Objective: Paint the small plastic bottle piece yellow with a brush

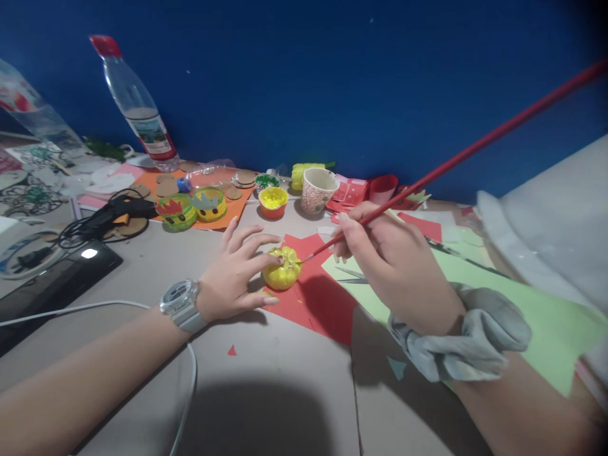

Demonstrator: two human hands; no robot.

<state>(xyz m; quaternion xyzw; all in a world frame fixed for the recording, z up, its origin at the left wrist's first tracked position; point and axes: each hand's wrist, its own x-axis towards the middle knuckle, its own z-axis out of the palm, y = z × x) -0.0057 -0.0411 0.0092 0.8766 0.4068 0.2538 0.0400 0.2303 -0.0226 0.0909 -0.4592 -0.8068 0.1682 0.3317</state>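
Observation:
In my right hand (pixel 384 247) is a thin red-handled paintbrush (pixel 456 166). Its tip touches the top of a yellow, lobed piece (pixel 283 276) shaped like a small pumpkin, perhaps a cut plastic bottle base. My left hand (pixel 237 272) is spread beside that piece, one fingertip resting on its top and the thumb near its lower side. Under the yellow piece lies red paper (pixel 323 297). Behind it stand a cup of yellow paint (pixel 273 201), a cup with green paint (pixel 266 182) and a patterned paper cup (pixel 317 191).
Scissors (pixel 352 276) lie on green paper (pixel 522 316) at the right. Two decorated green-yellow rings (pixel 178 213) rest by orange paper (pixel 218 221). A red-capped bottle (pixel 142 114) and a black glue gun (pixel 133 206) are at the left. A white cable (pixel 192 373) crosses the table.

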